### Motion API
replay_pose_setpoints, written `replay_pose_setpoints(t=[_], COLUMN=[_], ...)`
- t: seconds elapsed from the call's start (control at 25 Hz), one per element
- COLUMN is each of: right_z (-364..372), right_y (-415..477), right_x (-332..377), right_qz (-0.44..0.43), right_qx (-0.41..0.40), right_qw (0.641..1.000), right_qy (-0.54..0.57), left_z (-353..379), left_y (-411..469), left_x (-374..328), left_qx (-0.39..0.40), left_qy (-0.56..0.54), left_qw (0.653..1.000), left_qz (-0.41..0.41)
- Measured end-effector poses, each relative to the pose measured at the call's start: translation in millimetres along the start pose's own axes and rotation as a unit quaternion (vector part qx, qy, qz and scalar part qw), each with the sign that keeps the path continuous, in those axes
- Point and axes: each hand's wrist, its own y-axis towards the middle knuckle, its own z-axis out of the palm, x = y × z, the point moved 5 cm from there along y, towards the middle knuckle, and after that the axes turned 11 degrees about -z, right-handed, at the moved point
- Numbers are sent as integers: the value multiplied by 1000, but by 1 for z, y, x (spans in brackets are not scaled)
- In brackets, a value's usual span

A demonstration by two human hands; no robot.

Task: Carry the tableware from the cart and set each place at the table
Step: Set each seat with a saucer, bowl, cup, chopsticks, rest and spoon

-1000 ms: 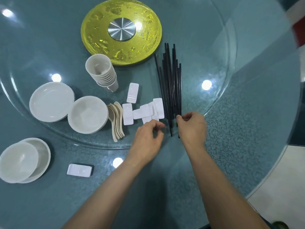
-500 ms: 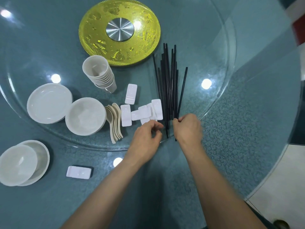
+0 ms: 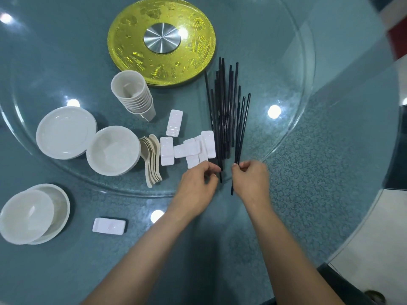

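Pinching two thin black chopsticks point(image 3: 243, 124) near their close ends, my right hand point(image 3: 251, 180) has its thumb and fingers curled round them. These two sticks lean out to the right, a little apart from the big bunch of black chopsticks point(image 3: 222, 111). The bunch lies on the round glass turntable point(image 3: 282, 62).

My left hand point(image 3: 197, 186) is just beside my right one. Its fingers are curled, and the tips are at the close end of one stick from the bunch. I cannot tell if it really holds that stick.

Just left of the bunch is a pile of small white chopstick rests point(image 3: 198, 148), some lying on top of each other. Next to them are the cream spoons point(image 3: 152, 158), a stack of white bowls point(image 3: 112, 150) and a stack of white plates point(image 3: 63, 133). A tilted stack of cream cups point(image 3: 132, 95) stands behind them, near the shiny gold round dish point(image 3: 130, 51) in the middle.

On the blue-green table point(image 3: 330, 172), closer to me on the left, a white bowl on a plate point(image 3: 28, 216) sits with one white rest point(image 3: 109, 226) beside it.
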Motion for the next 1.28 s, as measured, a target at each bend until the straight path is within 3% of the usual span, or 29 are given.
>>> replay_pose_setpoints(t=[0.28,0.56,1.28], right_z=[13,28,70], right_y=[-21,-46,-126], right_x=[-2,7,44], right_qz=[17,19,29], right_qx=[-8,5,7], right_qw=[988,963,923], right_qy=[155,269,384], left_z=[5,-9,-65], left_y=[-9,-26,-70], left_x=[10,37,75], left_qx=[44,57,33], left_qy=[-12,-102,-248], left_qw=[999,993,965], left_qz=[-4,-20,-75])
